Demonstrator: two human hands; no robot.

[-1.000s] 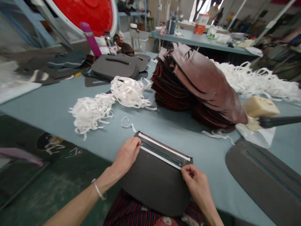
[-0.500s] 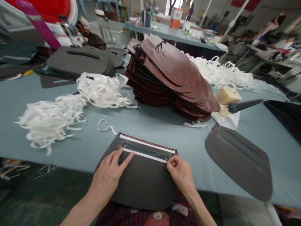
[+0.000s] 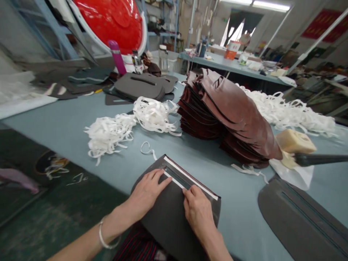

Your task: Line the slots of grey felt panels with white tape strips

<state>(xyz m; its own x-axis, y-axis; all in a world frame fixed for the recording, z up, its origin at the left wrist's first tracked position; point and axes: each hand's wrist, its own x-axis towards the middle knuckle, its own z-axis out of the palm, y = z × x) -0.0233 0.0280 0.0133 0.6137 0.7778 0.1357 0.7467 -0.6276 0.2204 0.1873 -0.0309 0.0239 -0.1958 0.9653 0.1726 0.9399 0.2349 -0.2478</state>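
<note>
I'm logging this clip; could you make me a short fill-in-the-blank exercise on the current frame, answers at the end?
1. Of the left hand and right hand, the bracelet is worn by the ____ one.
2. The long strips on the dark panel number ____.
3. The tall stack of curved pieces is ____.
4. The large white-rimmed round object is mostly ____.

Missing words: left; two; brown; red

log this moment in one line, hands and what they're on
left hand: on near white strip | right hand: at same strip, farther right | dark panel: under both hands, partly off table | brown stack: beyond panel
</note>
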